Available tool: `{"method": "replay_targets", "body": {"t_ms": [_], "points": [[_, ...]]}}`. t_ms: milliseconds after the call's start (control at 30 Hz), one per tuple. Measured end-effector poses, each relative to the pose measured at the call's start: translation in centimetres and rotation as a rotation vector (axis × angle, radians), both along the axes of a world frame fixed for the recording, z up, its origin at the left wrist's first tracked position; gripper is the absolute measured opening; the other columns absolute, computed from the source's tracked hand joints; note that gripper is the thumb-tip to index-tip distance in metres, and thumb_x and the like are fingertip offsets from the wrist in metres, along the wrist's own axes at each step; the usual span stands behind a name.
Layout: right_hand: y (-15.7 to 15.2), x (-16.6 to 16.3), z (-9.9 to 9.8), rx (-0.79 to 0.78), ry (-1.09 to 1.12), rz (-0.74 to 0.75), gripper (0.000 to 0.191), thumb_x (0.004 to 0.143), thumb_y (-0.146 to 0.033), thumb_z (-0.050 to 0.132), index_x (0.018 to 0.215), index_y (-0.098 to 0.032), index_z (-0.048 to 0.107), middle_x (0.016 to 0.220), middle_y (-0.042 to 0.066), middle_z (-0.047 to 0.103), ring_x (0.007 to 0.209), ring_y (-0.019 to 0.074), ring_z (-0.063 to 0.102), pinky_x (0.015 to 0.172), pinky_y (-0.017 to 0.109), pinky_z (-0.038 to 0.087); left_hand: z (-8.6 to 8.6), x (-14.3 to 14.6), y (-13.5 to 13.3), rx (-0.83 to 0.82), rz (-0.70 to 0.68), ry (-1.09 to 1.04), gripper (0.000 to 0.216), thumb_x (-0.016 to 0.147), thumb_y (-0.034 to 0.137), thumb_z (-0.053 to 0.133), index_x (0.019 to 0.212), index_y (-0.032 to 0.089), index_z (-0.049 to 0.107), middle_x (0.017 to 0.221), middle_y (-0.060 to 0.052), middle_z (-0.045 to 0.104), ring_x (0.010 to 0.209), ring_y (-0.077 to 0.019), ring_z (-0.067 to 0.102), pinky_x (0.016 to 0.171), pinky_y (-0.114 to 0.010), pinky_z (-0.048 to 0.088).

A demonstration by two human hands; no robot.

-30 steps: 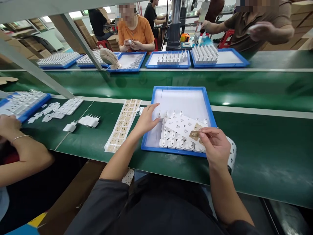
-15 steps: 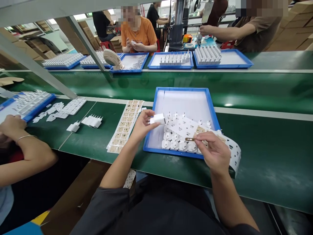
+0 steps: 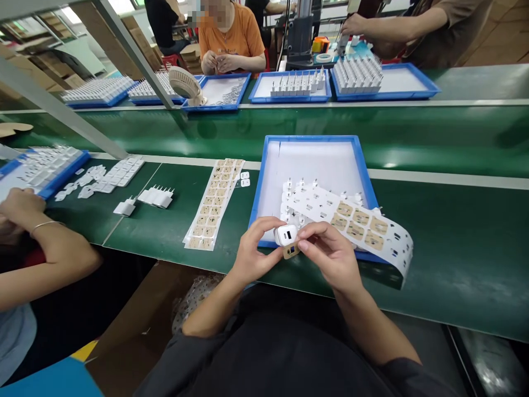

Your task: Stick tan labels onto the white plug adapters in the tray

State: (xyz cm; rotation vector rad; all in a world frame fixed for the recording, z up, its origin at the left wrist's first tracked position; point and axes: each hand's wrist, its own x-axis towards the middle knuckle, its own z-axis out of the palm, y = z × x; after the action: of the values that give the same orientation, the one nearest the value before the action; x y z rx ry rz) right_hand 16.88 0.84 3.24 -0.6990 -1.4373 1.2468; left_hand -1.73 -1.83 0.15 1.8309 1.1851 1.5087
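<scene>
The green bench [image 3: 454, 248] bears a blue-rimmed tray [image 3: 318, 157]; cartons [image 3: 502, 38], probably, stand behind.

No words or numbers can be read for certain. A short line of lettering [image 3: 227, 53] runs across the chest of the orange shirt [image 3: 246, 34] on the far side, too small and blurred to spell out. The dark marks [image 3: 394, 253] on the curled sticker sheet [image 3: 382, 248] cannot be told as print or holes. Any print on the held charger [image 3: 285, 235] is too small to read.
</scene>
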Motion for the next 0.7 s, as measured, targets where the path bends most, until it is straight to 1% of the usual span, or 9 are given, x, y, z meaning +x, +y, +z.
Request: {"method": "replay_targets", "body": {"t_ms": [67,133,267,467,700], "points": [[0.1,0.0,0.2,-0.012,-0.016,-0.046,0.01,0.092,-0.033,0.078,0.093,-0.024,0.073,0.085,0.002,0.072,0.076,0.0165,0.069,0.07,0.029,0.06,0.5,0.0,-0.2,0.077,0.041,0.061,0.04,0.087,0.015,0.075,0.125,0.025,0.067,0.118,-0.009,0.074,0.114,-0.0241,0.07,0.099,-0.039,0.058],[0.2,0.0,0.4,-0.009,-0.032,-0.084,0.011,0.092,-0.034,0.077,0.094,-0.024,0.073,0.087,0.002,0.072,0.078,0.0173,0.069,0.072,0.03,0.061,0.9,0.0,-0.2,0.11,0.059,0.101,0.038,0.088,0.014,0.074,0.123,0.026,0.067,0.117,-0.008,0.076,0.112,-0.0234,0.072,0.098,-0.039,0.059],[0.6,0.0,0.7,-0.028,-0.056,-0.073,0.011,0.092,-0.033,0.077,0.096,-0.024,0.073,0.089,0.002,0.072,0.08,0.0171,0.069,0.074,0.03,0.061,1.3,0.1,-0.2,0.114,0.075,0.128,0.034,0.089,0.015,0.074,0.12,0.025,0.068,0.115,-0.008,0.077,0.11,-0.0228,0.074,0.096,-0.038,0.061],[0.7,-0.2,0.5,-0.067,-0.048,-0.077,0.014,0.091,-0.036,0.078,0.096,-0.024,0.072,0.089,0.002,0.073,0.081,0.0178,0.071,0.074,0.031,0.062,1.1,0.1,-0.3,0.105,0.093,0.145,0.031,0.089,0.018,0.074,0.119,0.025,0.069,0.114,-0.008,0.077,0.109,-0.0235,0.074,0.097,-0.04,0.061],[0.6,-0.4,0.6,-0.061,-0.024,-0.076,0.008,0.091,-0.031,0.078,0.095,-0.025,0.073,0.088,0.001,0.071,0.08,0.0159,0.069,0.074,0.028,0.061,1.2,0.0,-0.3,0.112,0.088,0.138,0.034,0.089,0.016,0.074,0.121,0.026,0.068,0.115,-0.006,0.077,0.11,-0.022,0.073,0.096,-0.037,0.06]]}}
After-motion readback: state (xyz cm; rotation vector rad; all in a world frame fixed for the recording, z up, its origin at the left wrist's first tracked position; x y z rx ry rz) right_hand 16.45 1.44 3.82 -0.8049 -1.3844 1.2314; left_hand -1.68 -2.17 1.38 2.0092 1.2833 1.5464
